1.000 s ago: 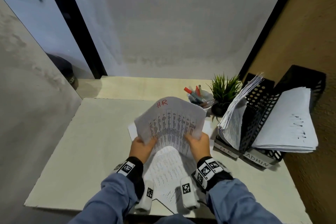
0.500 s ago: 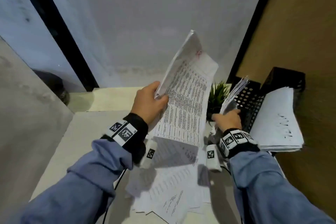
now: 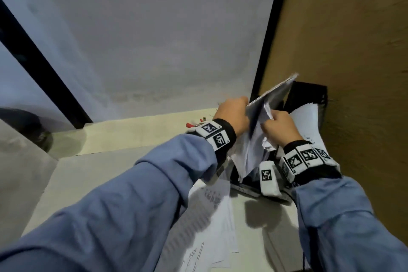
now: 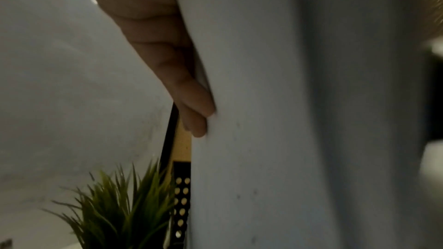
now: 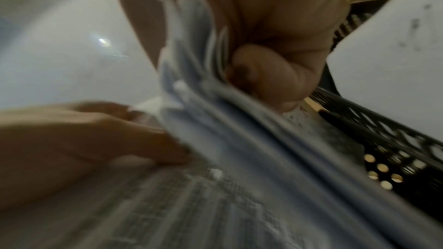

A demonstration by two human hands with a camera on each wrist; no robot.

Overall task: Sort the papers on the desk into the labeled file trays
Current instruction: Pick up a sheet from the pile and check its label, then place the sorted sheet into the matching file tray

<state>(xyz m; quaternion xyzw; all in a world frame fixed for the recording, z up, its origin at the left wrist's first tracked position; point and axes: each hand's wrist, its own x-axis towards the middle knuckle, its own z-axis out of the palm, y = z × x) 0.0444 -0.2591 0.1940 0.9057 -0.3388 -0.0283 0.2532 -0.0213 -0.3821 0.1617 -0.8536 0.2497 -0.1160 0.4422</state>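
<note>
A pale grey rear wall (image 3: 154, 35) shows faint staining low down. A black vertical frame strip (image 3: 268, 35) separates it from a tan textured side panel (image 3: 357, 51) on the right. A second black strip (image 3: 44, 73) runs diagonally at left. The cream desk top (image 3: 92, 168) meets a raised ledge (image 3: 132, 132) at the rear. Lighting is dim and cool.

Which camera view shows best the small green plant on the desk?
The left wrist view: the plant shows its spiky green leaves sharp and close, beside the perforated black tray and below the left hand. In the head view the left hand and wrist hide it almost fully. The right wrist view does not show it.
</note>
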